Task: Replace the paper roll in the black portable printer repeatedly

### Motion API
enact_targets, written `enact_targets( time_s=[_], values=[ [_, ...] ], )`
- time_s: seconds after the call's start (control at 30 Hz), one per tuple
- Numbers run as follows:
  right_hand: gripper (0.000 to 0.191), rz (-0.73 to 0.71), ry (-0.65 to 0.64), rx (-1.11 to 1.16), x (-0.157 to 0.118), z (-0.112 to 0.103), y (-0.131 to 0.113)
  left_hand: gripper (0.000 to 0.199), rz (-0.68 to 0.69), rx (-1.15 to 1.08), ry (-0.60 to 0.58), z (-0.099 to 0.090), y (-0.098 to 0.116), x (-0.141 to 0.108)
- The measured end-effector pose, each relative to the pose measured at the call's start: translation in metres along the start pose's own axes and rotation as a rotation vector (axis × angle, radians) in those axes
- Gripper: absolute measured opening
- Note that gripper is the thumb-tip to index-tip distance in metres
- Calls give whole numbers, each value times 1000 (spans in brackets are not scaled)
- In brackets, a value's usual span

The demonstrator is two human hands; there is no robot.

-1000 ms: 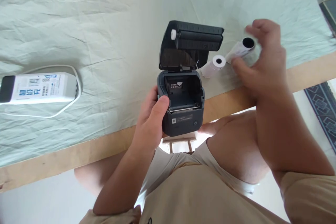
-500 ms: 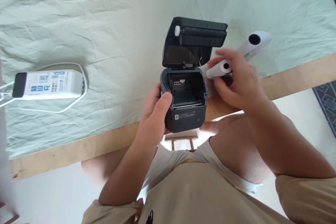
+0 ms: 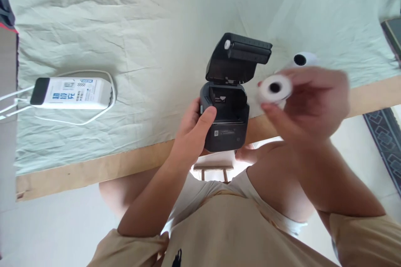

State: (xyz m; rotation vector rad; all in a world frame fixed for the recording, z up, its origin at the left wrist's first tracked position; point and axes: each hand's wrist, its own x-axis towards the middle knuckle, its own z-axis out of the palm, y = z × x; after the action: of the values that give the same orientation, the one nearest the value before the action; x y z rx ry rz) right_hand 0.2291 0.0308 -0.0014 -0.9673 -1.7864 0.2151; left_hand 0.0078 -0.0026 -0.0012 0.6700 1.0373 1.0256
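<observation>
My left hand (image 3: 196, 129) grips the left side of a small dark label printer (image 3: 227, 133), its thumb over the near left rim. The printer's lid (image 3: 239, 56) stands raised, with a black roller across it, and the bay below shows no roll inside. To the right of the printer, my right hand (image 3: 308, 102) pinches a white paper roll (image 3: 275, 88) between thumb and fingers, its dark core facing me. The hand is blurred by motion. Behind it, a second white roll (image 3: 302, 59) lies on the cloth, partly hidden.
A white power strip (image 3: 78, 93) with blue print and a looped white cable lies at the left on the pale green cloth (image 3: 150, 50). The table's wooden edge (image 3: 103, 164) runs in front of my body. A dark object (image 3: 393, 35) sits at the far right.
My right hand has lifted the paper roll off the cloth and turned it so its end faces me. My left hand still holds the printer; the view has shifted slightly.
</observation>
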Motion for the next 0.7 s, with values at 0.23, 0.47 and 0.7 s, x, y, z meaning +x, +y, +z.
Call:
enact_targets(
  time_s=[0.23, 0.47, 0.7],
  values=[
    [18, 17, -232, -176, 7, 19, -25, 46, 42, 32, 12, -1, -3, 1],
    [20, -146, -124, -15, 9, 16, -20, 42, -16, 10, 56, 6, 6, -8],
    [6, -255, -285, 15, -13, 9, -25, 62, 35, 79, 38, 5, 5, -6]
  ],
)
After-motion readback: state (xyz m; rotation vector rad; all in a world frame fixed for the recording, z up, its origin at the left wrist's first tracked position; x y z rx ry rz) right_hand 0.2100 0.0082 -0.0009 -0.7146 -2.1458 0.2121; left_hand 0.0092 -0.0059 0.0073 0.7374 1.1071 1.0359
